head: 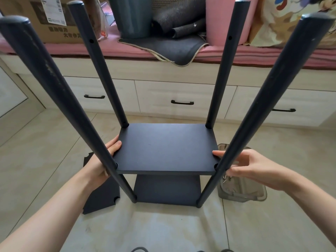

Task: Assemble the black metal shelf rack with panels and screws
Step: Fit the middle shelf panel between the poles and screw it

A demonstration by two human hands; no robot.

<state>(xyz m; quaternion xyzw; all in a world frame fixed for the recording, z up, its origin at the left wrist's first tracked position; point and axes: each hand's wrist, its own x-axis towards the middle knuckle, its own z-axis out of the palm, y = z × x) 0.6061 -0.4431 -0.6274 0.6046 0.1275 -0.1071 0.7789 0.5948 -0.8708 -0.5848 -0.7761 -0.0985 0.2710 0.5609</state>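
The black rack stands on the floor with several upright poles, such as the near left pole [60, 99] and the near right pole [261, 106]. A bottom panel [167, 191] sits low between them. Above it a second black panel [166, 148] lies level between the poles. My left hand [104, 160] grips this panel's left edge, thumb on top, behind the near left pole. My right hand [249, 168] pinches the panel's right front corner, thumb on top, beside the near right pole.
A spare black panel [101, 197] lies on the floor at the left. A clear plastic box [241, 193] with screws sits right of the rack. Behind stands a white drawer bench [181, 91] with a pink cushion, a cardboard box [45, 19] and dark mats.
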